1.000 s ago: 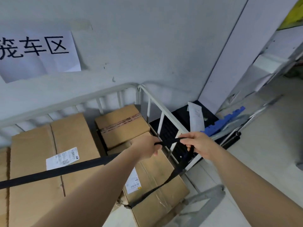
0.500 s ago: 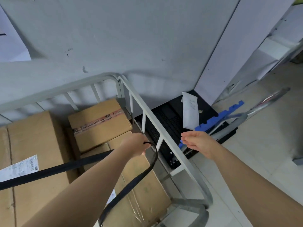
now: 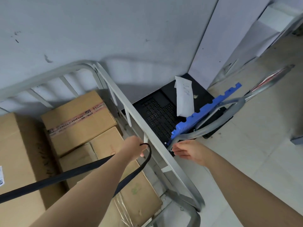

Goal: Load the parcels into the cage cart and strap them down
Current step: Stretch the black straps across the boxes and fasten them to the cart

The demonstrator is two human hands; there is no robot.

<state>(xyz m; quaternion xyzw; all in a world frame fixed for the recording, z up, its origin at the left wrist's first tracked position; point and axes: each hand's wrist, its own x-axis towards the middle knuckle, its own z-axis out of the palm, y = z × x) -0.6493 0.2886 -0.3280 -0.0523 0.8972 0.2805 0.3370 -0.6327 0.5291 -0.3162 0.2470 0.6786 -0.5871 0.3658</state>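
Several brown cardboard parcels [image 3: 77, 118] fill the grey metal cage cart [image 3: 157, 145]. A black strap [image 3: 54, 179] runs from the left edge over the parcels to my left hand [image 3: 134, 149], which grips it just inside the cart's right rail; the strap loops back down from the hand across a lower parcel [image 3: 136, 194]. My right hand [image 3: 190, 152] hovers outside the rail with fingers straight, holding nothing, its fingertips close to the rail.
Beyond the rail lies a black perforated crate [image 3: 157, 117] with a white packet [image 3: 184, 97] and a blue plastic piece [image 3: 205, 110] on it. A grey tube handle [image 3: 226, 110] curves across it. The grey wall stands close behind; pale floor lies to the right.
My right hand has let go of the strap and moved outside the rail. The strap end now hangs in a loop from my left hand. The view has swung rightwards and down.
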